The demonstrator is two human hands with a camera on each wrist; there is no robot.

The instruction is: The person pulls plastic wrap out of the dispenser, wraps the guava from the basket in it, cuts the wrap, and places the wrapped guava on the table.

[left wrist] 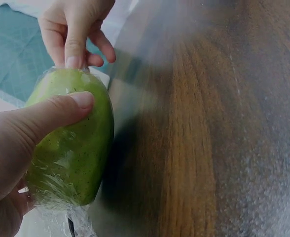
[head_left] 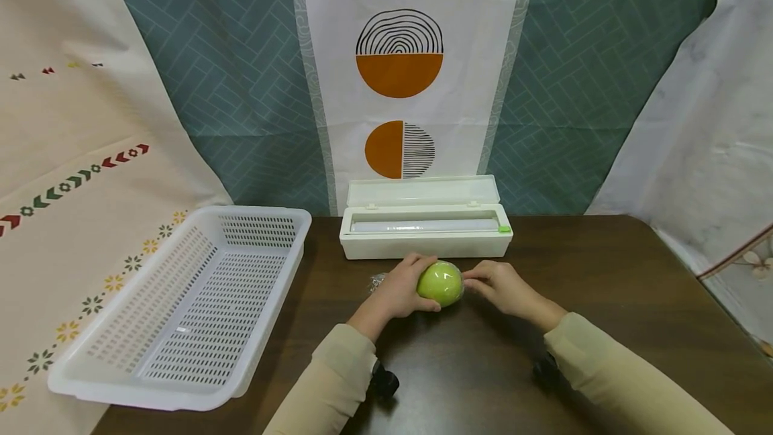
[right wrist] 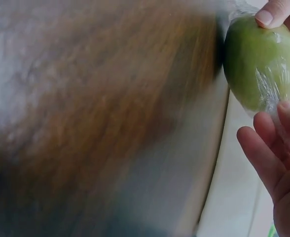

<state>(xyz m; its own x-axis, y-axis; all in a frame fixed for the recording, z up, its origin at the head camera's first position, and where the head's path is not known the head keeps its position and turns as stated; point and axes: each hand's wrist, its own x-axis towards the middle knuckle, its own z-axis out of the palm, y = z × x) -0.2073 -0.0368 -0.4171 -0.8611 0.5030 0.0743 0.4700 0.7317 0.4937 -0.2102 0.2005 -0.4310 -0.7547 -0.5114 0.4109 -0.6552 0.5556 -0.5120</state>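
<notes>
A smooth green fruit (head_left: 439,284) with dark specks is wrapped in clear plastic film, held just above the dark table. My left hand (head_left: 401,288) grips it from the left, thumb across its near side in the left wrist view. Film (left wrist: 66,192) bunches at that end of the fruit, where a thin dark stem shows. At the opposite end my right hand (head_left: 501,287) pinches the gathered film (right wrist: 273,94) between thumb and index finger. The right hand's other fingers (right wrist: 258,153) are loosely bent in the right wrist view.
Behind the hands stands a white film dispenser (head_left: 425,247), its lid (head_left: 423,192) raised, a roll (head_left: 423,226) inside and a green tab (head_left: 504,229) at the right end. To the left is a white perforated basket (head_left: 244,371). Patterned cloths (head_left: 561,86) hang behind the wooden table (head_left: 459,381).
</notes>
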